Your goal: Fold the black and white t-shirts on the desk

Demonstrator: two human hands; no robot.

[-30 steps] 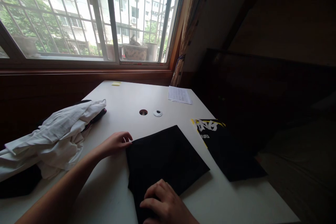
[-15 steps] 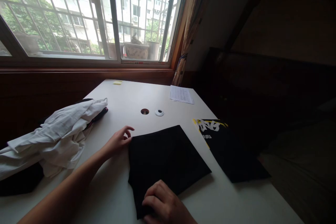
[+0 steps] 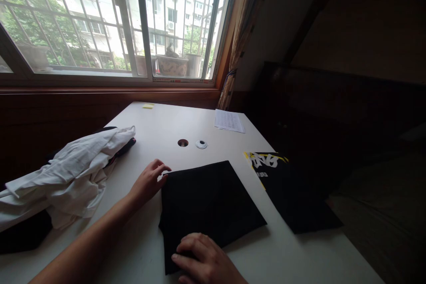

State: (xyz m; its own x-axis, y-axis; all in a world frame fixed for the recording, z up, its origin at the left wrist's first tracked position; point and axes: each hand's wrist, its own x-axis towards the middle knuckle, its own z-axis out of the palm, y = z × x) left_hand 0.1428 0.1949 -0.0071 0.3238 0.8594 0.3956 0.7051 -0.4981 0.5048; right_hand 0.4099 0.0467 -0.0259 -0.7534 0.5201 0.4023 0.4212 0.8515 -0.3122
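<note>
A folded black garment [image 3: 209,204] lies on the white table in front of me; its exact kind does not show. My left hand [image 3: 151,179] is at its far left corner, fingers bent over the edge and thumb close by, closed on the cloth. On the near left part of the same garment rests my right hand [image 3: 204,257], palm down, with its fingers stretched out over the fabric. The tip of the right thumb lies low in the view, partly cut off.
A crumpled white garment [image 3: 73,168] with dark cloth under it lies at the left. At the right is a folded black garment with a yellow and white print [image 3: 293,195]. Papers [image 3: 229,120], a yellow note [image 3: 148,106], a cable hole [image 3: 183,143] and its round cover [image 3: 201,143] are farther back.
The left hand's raised fingers have come down onto the garment's corner. My right hand has shifted slightly left and flattened, and the near left corner of the cloth lies flatter.
</note>
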